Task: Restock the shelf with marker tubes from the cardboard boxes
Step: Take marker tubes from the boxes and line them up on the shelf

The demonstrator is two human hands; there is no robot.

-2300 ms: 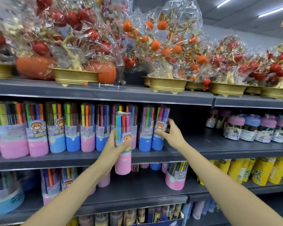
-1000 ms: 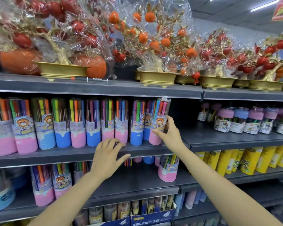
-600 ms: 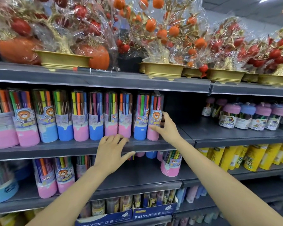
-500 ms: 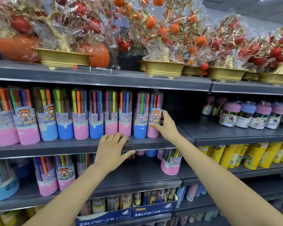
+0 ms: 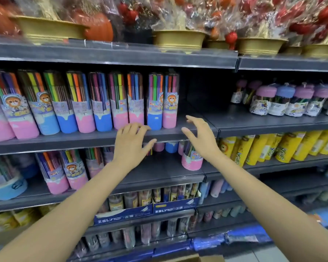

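A row of clear marker tubes [image 5: 100, 103] with pink or blue bases stands upright on the grey middle shelf [image 5: 95, 139]. The rightmost tube [image 5: 170, 104] has a pink base. My left hand [image 5: 130, 146] hovers at the shelf's front edge, fingers spread, holding nothing. My right hand [image 5: 201, 136] is open just right of the last tube, apart from it. More marker tubes [image 5: 64, 171] stand on the shelf below. A cardboard box edge [image 5: 187, 259] shows at the bottom.
Wrapped gold-potted fruit trees [image 5: 178, 25] fill the top shelf. Short jars with pink and blue lids [image 5: 284, 101] stand to the right. Yellow packs [image 5: 273, 148] lean on the lower right shelf. A blue display box [image 5: 146, 210] of tubes sits lower down.
My right hand has let go of the rightmost pink-based tube and pulled back to the right, open. The left hand stays at the shelf edge. The view has tilted downward.
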